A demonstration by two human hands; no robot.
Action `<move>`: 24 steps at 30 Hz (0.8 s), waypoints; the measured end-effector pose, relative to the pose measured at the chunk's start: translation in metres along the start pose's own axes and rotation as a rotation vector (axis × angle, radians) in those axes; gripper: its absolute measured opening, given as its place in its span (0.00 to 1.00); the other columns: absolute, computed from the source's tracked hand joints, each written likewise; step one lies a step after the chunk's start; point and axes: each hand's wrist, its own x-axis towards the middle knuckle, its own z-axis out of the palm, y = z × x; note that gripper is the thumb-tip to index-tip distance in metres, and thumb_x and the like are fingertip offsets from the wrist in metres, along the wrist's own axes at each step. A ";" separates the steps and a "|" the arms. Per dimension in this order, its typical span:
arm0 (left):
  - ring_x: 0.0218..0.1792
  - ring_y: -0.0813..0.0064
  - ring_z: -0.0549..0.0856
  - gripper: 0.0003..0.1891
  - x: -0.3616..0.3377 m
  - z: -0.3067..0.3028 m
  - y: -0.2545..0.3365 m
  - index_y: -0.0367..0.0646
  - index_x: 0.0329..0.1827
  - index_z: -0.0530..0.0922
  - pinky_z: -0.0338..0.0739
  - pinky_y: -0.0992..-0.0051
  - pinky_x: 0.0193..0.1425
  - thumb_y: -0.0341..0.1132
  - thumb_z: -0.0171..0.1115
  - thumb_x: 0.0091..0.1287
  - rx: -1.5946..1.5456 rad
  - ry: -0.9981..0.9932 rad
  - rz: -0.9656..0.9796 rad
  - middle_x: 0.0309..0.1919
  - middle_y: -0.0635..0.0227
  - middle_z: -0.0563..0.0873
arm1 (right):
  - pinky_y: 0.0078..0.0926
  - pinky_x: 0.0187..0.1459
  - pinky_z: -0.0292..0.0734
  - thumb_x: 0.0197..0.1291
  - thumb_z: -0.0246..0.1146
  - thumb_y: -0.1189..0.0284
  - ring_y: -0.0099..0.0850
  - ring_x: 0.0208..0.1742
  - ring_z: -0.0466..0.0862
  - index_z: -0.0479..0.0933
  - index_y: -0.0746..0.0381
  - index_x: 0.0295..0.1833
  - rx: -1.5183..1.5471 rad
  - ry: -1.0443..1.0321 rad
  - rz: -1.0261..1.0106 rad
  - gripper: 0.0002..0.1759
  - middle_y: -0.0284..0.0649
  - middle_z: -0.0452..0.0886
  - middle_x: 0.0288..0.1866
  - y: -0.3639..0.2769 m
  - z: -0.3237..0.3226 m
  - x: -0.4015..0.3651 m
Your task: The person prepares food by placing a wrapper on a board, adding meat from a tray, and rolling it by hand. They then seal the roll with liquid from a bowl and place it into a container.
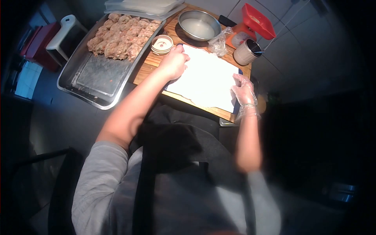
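Observation:
A bright white sheet (205, 80) lies over a dark blue-edged board on the wooden table. My bare left hand (175, 62) is at the sheet's upper left edge, fingers bent together; what they pinch is too small to make out. On the right edge of the sheet rests my right hand (243, 91), in a clear plastic glove, its fingers curled at the border. Glare hides the sheet's surface detail. Just above my left hand stands a stack of round white lids or rings (162, 44).
Shaped minced meat (121, 37) fills the far part of a metal tray (62, 80) at left. Behind the sheet are a metal bowl (199, 25), a crumpled plastic bag (219, 44), a red scale (258, 21) and a can (246, 53). Clear lids (143, 6) lie behind the tray.

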 end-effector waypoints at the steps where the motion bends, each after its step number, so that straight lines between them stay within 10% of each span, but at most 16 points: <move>1: 0.60 0.59 0.77 0.12 -0.006 -0.007 0.009 0.39 0.45 0.84 0.74 0.63 0.63 0.27 0.68 0.58 0.087 0.003 0.015 0.56 0.55 0.77 | 0.32 0.65 0.72 0.49 0.65 0.83 0.42 0.66 0.77 0.75 0.70 0.63 -0.203 -0.010 -0.030 0.30 0.53 0.79 0.61 -0.017 -0.007 -0.005; 6: 0.75 0.55 0.62 0.22 -0.015 0.013 0.025 0.44 0.63 0.77 0.61 0.52 0.74 0.36 0.63 0.65 0.253 0.068 0.240 0.72 0.57 0.67 | 0.42 0.73 0.61 0.60 0.66 0.67 0.52 0.72 0.68 0.69 0.68 0.69 -0.397 0.188 -0.448 0.33 0.59 0.69 0.70 -0.040 0.015 -0.020; 11: 0.81 0.62 0.50 0.36 -0.030 0.011 0.021 0.53 0.81 0.53 0.44 0.47 0.81 0.52 0.52 0.73 0.414 -0.244 0.125 0.81 0.61 0.52 | 0.53 0.78 0.43 0.64 0.57 0.44 0.49 0.82 0.48 0.50 0.64 0.80 -0.900 -0.092 -0.185 0.49 0.52 0.48 0.83 -0.043 0.055 -0.030; 15: 0.81 0.63 0.52 0.36 -0.035 0.013 0.008 0.53 0.81 0.54 0.42 0.49 0.81 0.53 0.50 0.73 0.369 -0.228 0.118 0.81 0.62 0.52 | 0.50 0.79 0.40 0.62 0.58 0.40 0.49 0.83 0.45 0.49 0.63 0.80 -0.880 -0.235 -0.140 0.53 0.52 0.45 0.83 -0.041 0.041 -0.017; 19: 0.80 0.60 0.54 0.32 -0.038 0.009 -0.002 0.52 0.77 0.62 0.45 0.49 0.81 0.48 0.56 0.71 0.104 -0.156 0.142 0.79 0.61 0.58 | 0.40 0.63 0.72 0.55 0.70 0.56 0.48 0.61 0.80 0.72 0.70 0.66 -0.486 -0.283 -0.290 0.38 0.57 0.80 0.58 -0.140 0.029 0.013; 24: 0.68 0.53 0.72 0.28 -0.036 0.021 -0.019 0.45 0.64 0.76 0.60 0.56 0.76 0.38 0.66 0.58 -0.281 -0.019 0.182 0.62 0.52 0.78 | 0.41 0.65 0.71 0.53 0.69 0.61 0.47 0.64 0.77 0.76 0.61 0.63 -0.350 -0.375 -0.856 0.31 0.50 0.79 0.60 -0.261 0.123 0.047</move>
